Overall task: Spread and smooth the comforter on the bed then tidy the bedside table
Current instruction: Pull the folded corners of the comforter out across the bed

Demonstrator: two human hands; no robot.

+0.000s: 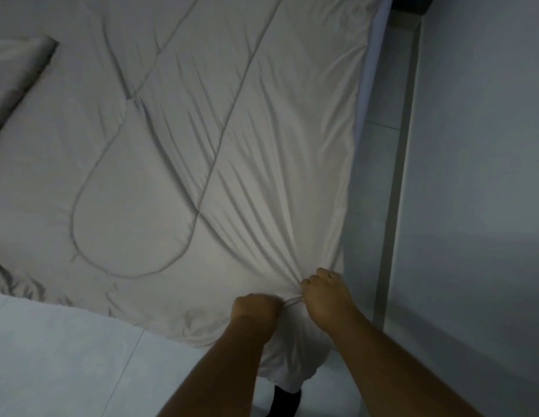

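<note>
A pale quilted comforter (178,152) with curved stitching covers the bed and fills most of the view. Its near right corner hangs over the bed's corner toward the floor. My left hand (254,307) grips a bunch of the fabric at that corner, fingers curled into it. My right hand (325,291) grips the fabric just to the right, beside the bed's right edge. Creases fan out from the two hands across the comforter. The bedside table is not in view.
A folded-back flap or pillow edge (21,73) lies at the far left. A light wall (478,176) runs close along the bed's right side, leaving a narrow floor gap (379,145). Pale tiled floor (66,356) lies at the front left. A dark foot (284,400) shows below the corner.
</note>
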